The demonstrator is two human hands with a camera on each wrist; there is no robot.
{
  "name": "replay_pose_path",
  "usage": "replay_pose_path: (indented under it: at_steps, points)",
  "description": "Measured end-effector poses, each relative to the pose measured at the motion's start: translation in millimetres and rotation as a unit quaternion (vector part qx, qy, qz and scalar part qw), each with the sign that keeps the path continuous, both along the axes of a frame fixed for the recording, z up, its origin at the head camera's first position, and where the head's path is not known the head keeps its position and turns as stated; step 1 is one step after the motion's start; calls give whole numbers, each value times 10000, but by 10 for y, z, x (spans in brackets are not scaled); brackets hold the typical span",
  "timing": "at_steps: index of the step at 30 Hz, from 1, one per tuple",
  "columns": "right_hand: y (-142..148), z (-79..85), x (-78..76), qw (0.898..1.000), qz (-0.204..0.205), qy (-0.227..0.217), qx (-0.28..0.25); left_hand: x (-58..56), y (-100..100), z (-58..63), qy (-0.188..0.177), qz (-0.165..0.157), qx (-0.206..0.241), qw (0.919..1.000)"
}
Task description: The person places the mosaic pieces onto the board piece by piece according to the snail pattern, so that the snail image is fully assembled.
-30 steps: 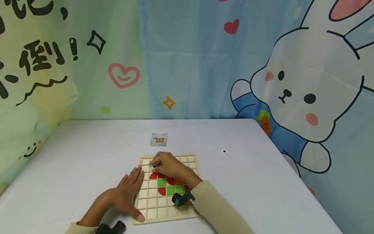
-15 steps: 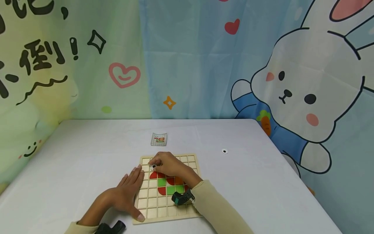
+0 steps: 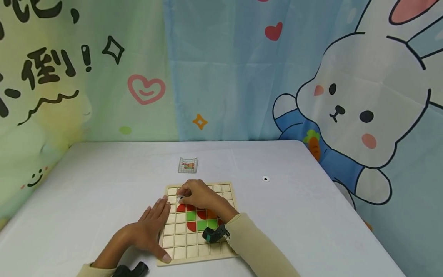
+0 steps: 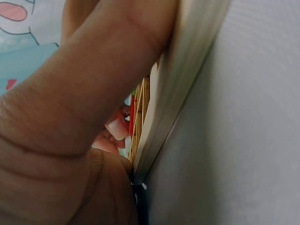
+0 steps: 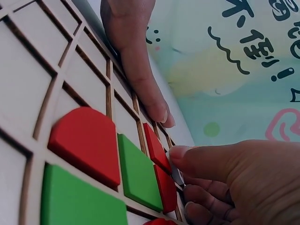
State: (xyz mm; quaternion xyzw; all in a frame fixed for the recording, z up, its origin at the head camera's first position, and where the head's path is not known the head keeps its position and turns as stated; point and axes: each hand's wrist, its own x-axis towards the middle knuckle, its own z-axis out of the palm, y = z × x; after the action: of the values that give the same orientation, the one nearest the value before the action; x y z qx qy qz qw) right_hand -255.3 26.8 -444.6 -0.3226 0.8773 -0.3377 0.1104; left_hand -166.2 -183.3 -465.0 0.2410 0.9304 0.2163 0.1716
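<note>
A wooden grid board (image 3: 180,240) lies on the white table. My right hand (image 3: 200,194) is over its upper left cells, thumb and fingers pinching a small white tile (image 3: 179,199) with a black dot, partly covered by the fingertips. In the right wrist view the white tile (image 5: 176,174) stands right beside red tiles (image 5: 157,147). Straight fingers of my left hand (image 3: 149,231) lie along the board's left edge, the thumb on its near left corner. Set in the board are rounded red tiles (image 5: 84,145), green square tiles (image 5: 140,173) and an orange piece (image 3: 211,214).
Behind the board lies a small picture card (image 3: 188,165) with a grid and a coloured figure. A white round piece with a black dot (image 3: 265,179) is on the table at the right. A printed cloth (image 3: 221,77) hangs behind the table.
Both hands stay in nearly the same place. The right fingertips shift slightly on the white tile, and its black dot shows less now.
</note>
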Motion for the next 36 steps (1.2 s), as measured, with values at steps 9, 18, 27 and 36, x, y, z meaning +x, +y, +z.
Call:
replay_pose_path:
  at_steps: [9, 18, 27, 36]
  points:
    - [-6, 17, 4, 10000, -77, 60, 17, 34, 11, 88, -138, -127, 239, 9995]
    - [53, 5, 20, 9998, -22, -11, -186, 15, 19, 37, -32, 16, 21, 10000]
    - [179, 53, 54, 9984, 1, 32, -570, 33, 15, 72, -79, -26, 105, 9999]
    - [322, 109, 38, 9974, -102, 160, -699, 10, 23, 13, -27, 99, -75, 9999]
